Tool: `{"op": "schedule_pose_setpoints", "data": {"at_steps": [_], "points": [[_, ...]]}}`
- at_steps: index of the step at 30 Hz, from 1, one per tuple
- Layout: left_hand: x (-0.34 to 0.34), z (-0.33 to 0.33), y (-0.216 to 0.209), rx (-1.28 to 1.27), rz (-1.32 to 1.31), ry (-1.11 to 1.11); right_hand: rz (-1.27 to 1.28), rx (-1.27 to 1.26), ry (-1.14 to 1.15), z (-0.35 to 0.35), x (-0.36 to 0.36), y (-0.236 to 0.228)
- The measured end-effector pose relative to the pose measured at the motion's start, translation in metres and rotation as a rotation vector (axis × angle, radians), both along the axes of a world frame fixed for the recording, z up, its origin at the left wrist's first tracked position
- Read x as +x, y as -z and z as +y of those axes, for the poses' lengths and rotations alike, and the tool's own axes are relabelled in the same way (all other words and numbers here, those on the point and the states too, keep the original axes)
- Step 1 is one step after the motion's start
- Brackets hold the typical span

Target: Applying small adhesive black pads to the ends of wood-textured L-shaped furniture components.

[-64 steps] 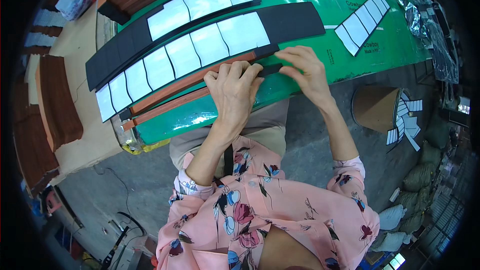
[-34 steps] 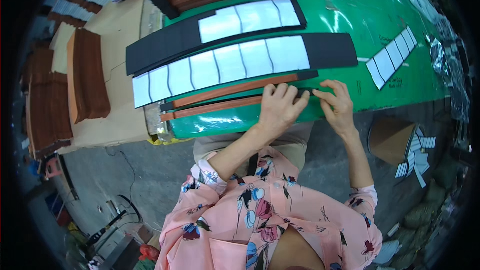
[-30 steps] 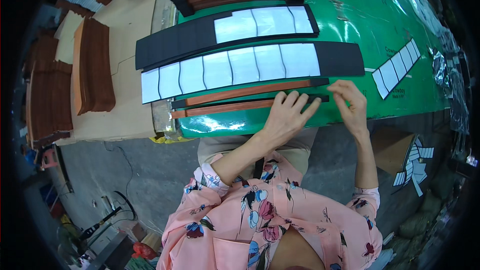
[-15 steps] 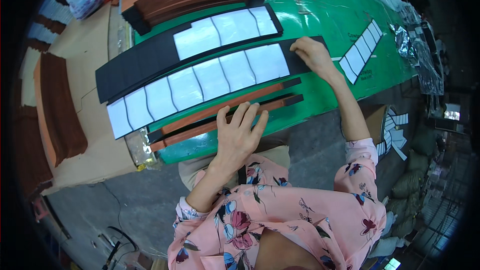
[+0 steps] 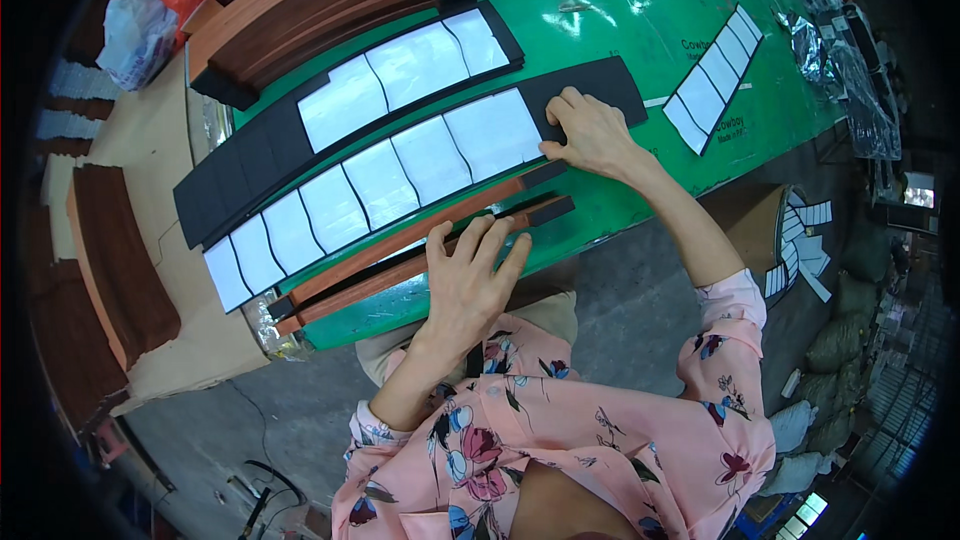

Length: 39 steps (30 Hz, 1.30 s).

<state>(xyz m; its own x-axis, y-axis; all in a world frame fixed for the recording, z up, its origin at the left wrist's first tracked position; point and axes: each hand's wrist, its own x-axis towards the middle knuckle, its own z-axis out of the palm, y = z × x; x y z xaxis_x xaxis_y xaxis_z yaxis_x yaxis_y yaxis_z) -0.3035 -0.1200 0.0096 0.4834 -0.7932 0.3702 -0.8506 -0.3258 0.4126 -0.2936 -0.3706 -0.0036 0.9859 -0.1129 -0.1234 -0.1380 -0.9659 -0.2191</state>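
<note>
My left hand [image 5: 468,272] rests with spread fingers over the nearer of two brown wood-grain strips [image 5: 400,272] with black ends, along the table's near edge. My right hand [image 5: 592,137] is over the bare black right end of a long black strip [image 5: 625,90], thumb and forefinger apart beside the edge of its last white panel [image 5: 490,130]. White panels split by dark curved lines cover the rest of that strip. Just behind lies a stack of black strips [image 5: 235,160], its top one partly covered with white panels [image 5: 405,75].
A pile of brown curved boards [image 5: 320,10] stands at the back left of the green table [image 5: 610,30]. To the right lies a short white-panelled strip [image 5: 712,80]. A box with white scraps [image 5: 800,250] sits below the table's right side. More boards [image 5: 125,260] lie on cardboard at left.
My right hand has moved left from the strip's far edge to beside the last white panel, its thumb and forefinger now apart. My left hand stays on the wood-grain strip. The view has shifted slightly.
</note>
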Motion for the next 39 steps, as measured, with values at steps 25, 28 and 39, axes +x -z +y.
{"op": "schedule_pose_setpoints", "data": {"at_steps": [25,28,39], "points": [[-0.008,0.006,-0.008,0.009,-0.081,-0.075,-0.027,1.110,0.149,-0.041,-0.025,0.019],[-0.009,0.010,-0.012,0.003,-0.073,-0.096,-0.120,0.949,0.093,-0.039,-0.028,0.015],[-0.015,0.030,-0.022,-0.051,-0.075,-0.146,-0.205,0.579,0.097,-0.028,-0.026,0.012]]}}
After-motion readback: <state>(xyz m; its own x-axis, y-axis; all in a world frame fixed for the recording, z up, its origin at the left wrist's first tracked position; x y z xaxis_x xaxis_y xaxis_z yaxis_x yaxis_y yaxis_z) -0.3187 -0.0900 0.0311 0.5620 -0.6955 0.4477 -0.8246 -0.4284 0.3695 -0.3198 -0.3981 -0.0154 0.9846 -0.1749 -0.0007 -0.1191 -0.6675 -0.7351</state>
